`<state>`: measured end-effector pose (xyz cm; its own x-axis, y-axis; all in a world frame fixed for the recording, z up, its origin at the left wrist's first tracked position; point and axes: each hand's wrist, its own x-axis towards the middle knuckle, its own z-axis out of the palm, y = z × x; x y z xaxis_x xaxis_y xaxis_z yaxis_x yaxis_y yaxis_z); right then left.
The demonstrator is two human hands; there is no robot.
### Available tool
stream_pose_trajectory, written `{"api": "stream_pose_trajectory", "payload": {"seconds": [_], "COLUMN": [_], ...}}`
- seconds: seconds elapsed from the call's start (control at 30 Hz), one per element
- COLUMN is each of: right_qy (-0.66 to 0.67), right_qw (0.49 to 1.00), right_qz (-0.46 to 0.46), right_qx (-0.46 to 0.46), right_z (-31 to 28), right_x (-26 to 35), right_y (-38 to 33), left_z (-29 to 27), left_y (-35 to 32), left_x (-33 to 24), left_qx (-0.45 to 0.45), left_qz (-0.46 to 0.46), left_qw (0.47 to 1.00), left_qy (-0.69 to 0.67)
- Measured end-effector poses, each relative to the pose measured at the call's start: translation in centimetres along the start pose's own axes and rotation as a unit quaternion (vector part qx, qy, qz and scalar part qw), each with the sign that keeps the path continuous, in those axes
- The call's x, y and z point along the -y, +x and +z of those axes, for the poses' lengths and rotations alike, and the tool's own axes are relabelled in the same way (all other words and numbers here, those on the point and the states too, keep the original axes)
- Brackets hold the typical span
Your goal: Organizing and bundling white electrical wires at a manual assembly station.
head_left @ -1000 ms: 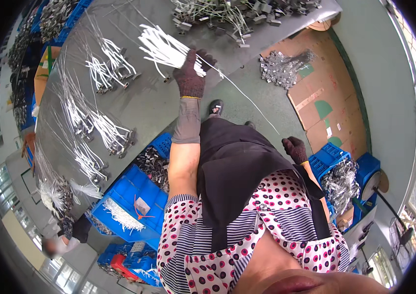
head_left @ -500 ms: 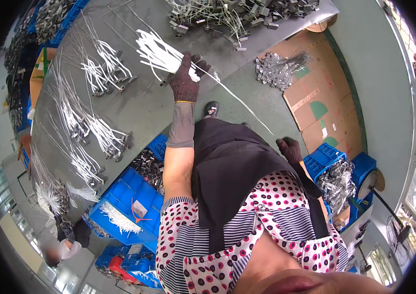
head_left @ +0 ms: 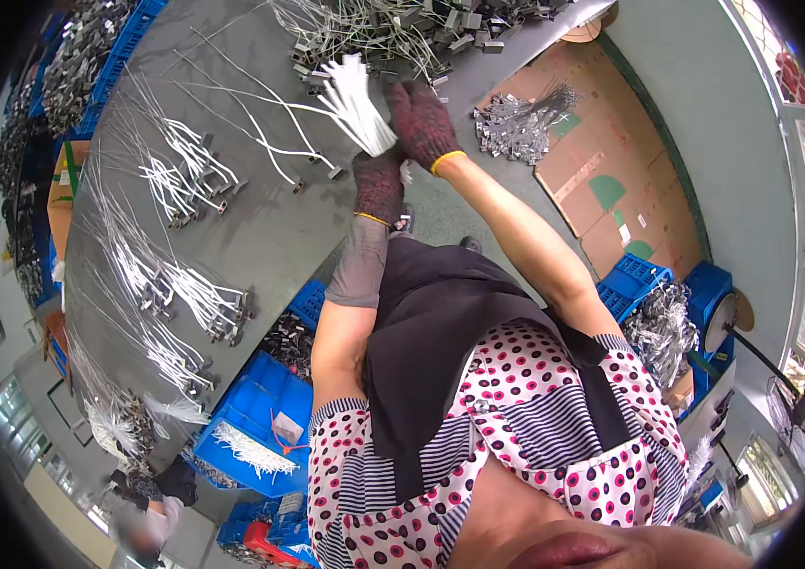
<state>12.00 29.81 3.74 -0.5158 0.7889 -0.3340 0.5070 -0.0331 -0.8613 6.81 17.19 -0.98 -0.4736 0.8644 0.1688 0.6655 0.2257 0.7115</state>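
My left hand (head_left: 379,186), in a dark knitted glove with a yellow cuff edge, is closed around the lower end of a bundle of white sleeving tubes (head_left: 353,100), which fan upward above the table. Close against the bundle's right side is my right hand (head_left: 421,121), gloved alike, its fingers curled; what they hold, if anything, is hidden. Left of the bundle, a few thin wires with white sleeves (head_left: 270,147) and small grey connectors lie on the grey table (head_left: 260,223).
Sleeved cable bundles (head_left: 203,294) lie along the table's left side. A heap of cables with grey connectors (head_left: 402,33) covers the far end. Flattened cardboard (head_left: 578,194) with another cable bundle (head_left: 516,128) is at right. Blue crates (head_left: 260,408) stand below; another person (head_left: 142,522) is at lower left.
My right hand has risen from beside my body to the bundle. My left hand has shifted slightly right and down, and the tubes now point more upright. The single long trailing strand no longer shows.
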Motion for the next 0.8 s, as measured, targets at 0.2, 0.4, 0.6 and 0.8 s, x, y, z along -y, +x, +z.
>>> {"api": "stream_pose_trajectory", "payload": {"seconds": [0.2,0.4,0.6,0.8], "right_qy": [-0.375,-0.421,-0.206,0.085], "right_qw": [0.922,0.883,0.945,0.984], "right_qz": [-0.093,-0.183,-0.219,-0.145], "right_qx": [-0.023,-0.100,-0.128,-0.052], "right_z": [0.2,-3.8,-6.1,-9.8], "right_x": [0.0,-3.8,-6.1,-7.7], "right_y": [3.9,9.5,8.1,-2.6], "left_z": [-3.0,-5.3,-4.5,1.0], "left_y": [0.8,1.4,1.4,1.1], "left_x": [3.5,4.4,-0.1,-2.1], "left_qx": [-0.020,-0.201,-0.108,0.018], "left_qz": [-0.038,-0.364,-0.378,-0.321], "left_qw": [0.998,0.908,0.800,0.714], "left_qy": [0.056,-0.049,-0.453,-0.622]}}
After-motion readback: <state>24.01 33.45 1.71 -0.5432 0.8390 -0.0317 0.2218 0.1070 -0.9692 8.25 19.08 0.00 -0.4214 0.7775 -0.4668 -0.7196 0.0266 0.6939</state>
